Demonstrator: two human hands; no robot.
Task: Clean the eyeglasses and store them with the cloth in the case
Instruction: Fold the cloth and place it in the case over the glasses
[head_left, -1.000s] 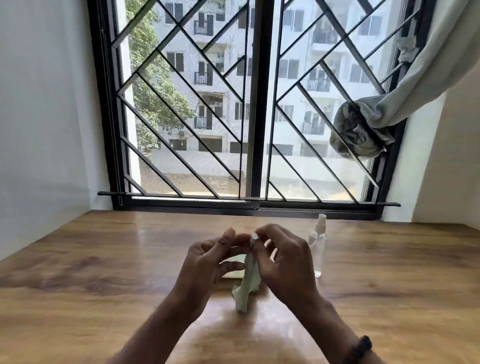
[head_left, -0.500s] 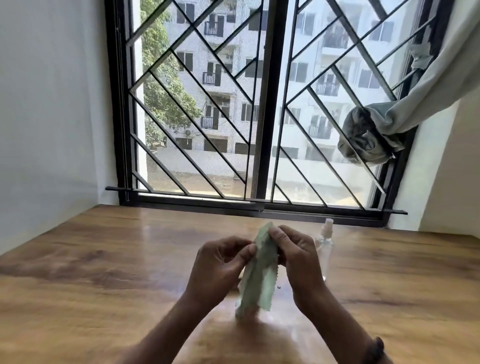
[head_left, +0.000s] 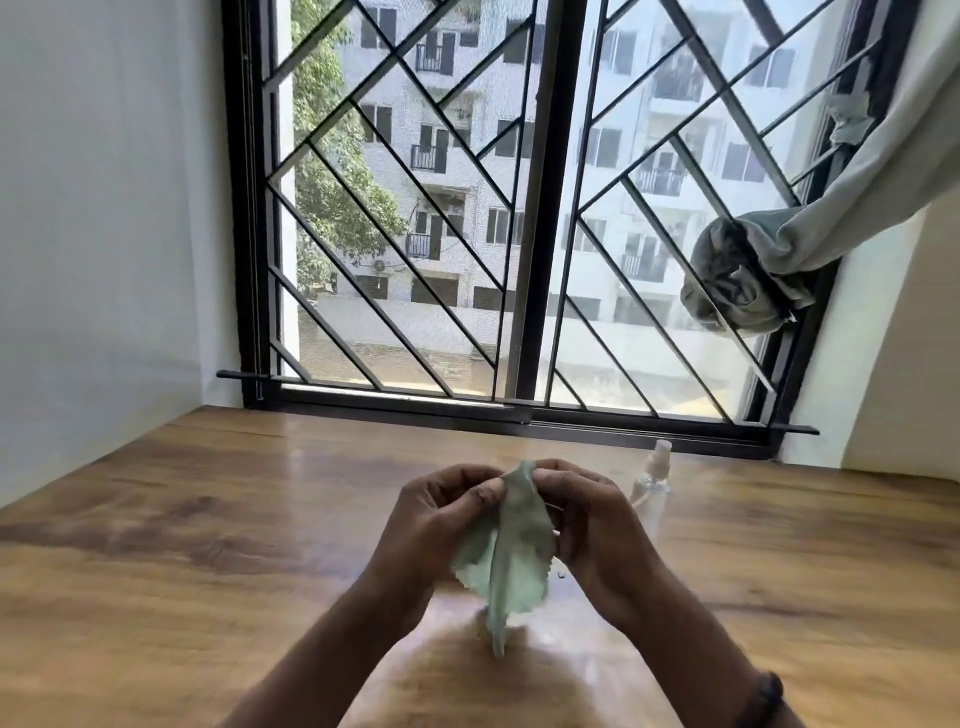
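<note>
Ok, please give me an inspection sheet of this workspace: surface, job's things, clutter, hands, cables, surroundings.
Surface: wooden table, glossy.
Job's things: green cloth held above the table; eyeglasses and case not seen.
Clutter: clear spray bottle standing behind the right hand.
Hands: left hand and right hand both pinch the cloth's top edge.
Cables: nothing seen.
Surroundings: barred window, knotted curtain at right, white walls.

My wooden table (head_left: 208, 545) runs up to the barred window (head_left: 519, 208); a grey curtain (head_left: 779, 249) hangs knotted at its right edge.
</note>
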